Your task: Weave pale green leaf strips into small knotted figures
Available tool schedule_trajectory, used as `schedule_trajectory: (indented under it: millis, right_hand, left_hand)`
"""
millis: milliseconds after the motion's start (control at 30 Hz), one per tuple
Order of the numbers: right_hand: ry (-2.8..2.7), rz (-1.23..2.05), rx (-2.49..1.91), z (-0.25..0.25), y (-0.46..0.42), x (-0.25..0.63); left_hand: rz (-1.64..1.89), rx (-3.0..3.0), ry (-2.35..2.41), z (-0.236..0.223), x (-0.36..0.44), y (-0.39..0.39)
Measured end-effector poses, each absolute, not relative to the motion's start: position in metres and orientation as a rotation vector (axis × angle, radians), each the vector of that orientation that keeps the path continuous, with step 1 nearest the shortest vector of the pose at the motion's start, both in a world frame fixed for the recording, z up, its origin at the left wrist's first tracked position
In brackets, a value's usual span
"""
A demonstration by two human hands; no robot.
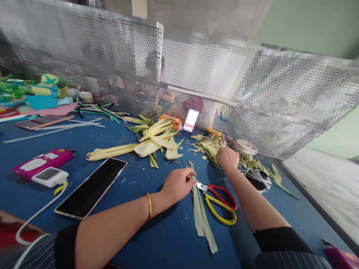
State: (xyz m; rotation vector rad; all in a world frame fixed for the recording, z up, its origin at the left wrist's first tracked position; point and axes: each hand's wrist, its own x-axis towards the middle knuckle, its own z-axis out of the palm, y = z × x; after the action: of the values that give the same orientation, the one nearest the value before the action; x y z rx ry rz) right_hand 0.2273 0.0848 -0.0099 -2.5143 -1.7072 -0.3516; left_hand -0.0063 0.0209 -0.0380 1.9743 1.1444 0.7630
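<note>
My left hand (178, 184) rests on the blue table (157, 239), fingers closed in a pinch on the top end of long pale-green leaf strips (202, 216) that trail toward me. Scissors (220, 203) with one red and one yellow handle lie just right of those strips, untouched. My right hand (227, 158) is farther back, curled into a fist at the edge of a heap of small leaf pieces (209, 145); what its fingers grip is hidden. A gold bangle (149, 206) sits on my left wrist.
A pile of corn husks (151, 144) lies mid-table. A dark tablet (91, 186), pink case (42, 161) and white power bank (49, 176) with cable sit left. Perforated metal screens (196, 74) wall the back. A tape roll (246, 146) and craft clutter (36, 93) lie around.
</note>
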Motion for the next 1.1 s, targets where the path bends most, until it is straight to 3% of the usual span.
schedule_trajectory:
  millis: [300, 500, 833, 1000, 1100]
  right_hand:
    - [-1.613, -0.282, -2.396, -0.020, 0.085, 0.233]
    - [-1.409, -0.246, -2.102, 0.008, 0.083, 0.244]
    - [-1.567, 0.042, -1.531, 0.006, 0.052, 0.206]
    - [-1.725, -0.231, -1.508, 0.005, 0.030, 0.176]
    - [-1.730, -0.216, -1.527, 0.006, 0.027, 0.172]
  left_hand:
    - [0.752, 1.960, 1.141, -0.038, -0.006, 0.022]
    - [0.852, 1.851, 1.078, -0.037, -0.007, 0.026]
    - [1.072, 1.286, 0.980, 0.010, 0.003, 0.045]
    - [1.171, 1.182, 1.036, 0.018, 0.027, 0.058]
    - [1.221, 1.169, 1.053, 0.014, 0.038, 0.065]
